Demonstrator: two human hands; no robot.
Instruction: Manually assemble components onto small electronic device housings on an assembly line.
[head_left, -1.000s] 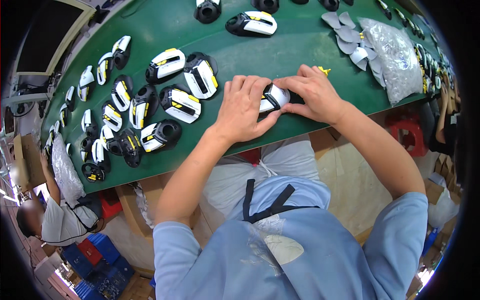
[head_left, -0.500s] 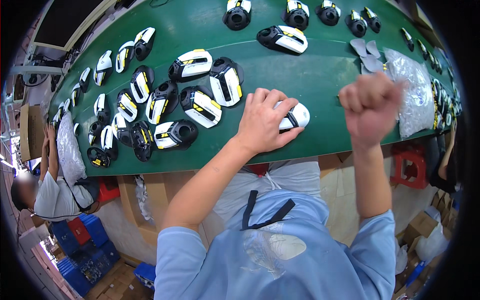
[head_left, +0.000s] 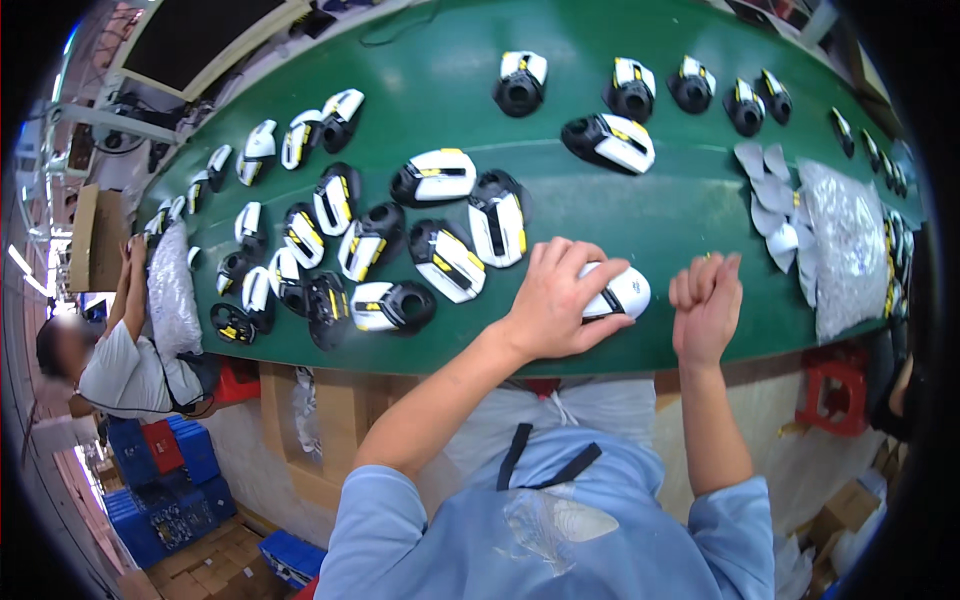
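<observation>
Left hand (head_left: 555, 300) lies flat over the white-and-black plastic mouse shell (head_left: 622, 292), pinning it at the near edge of the green belt (head_left: 640, 200) | right hand (head_left: 706, 300), half a second ago raised, I now see lowered as a shut fist just right of the shell, holding nothing visible | so the pressing looks underway | more shells (head_left: 445, 258) cluster left.

Bright even light, fisheye-bent, dark rim
</observation>
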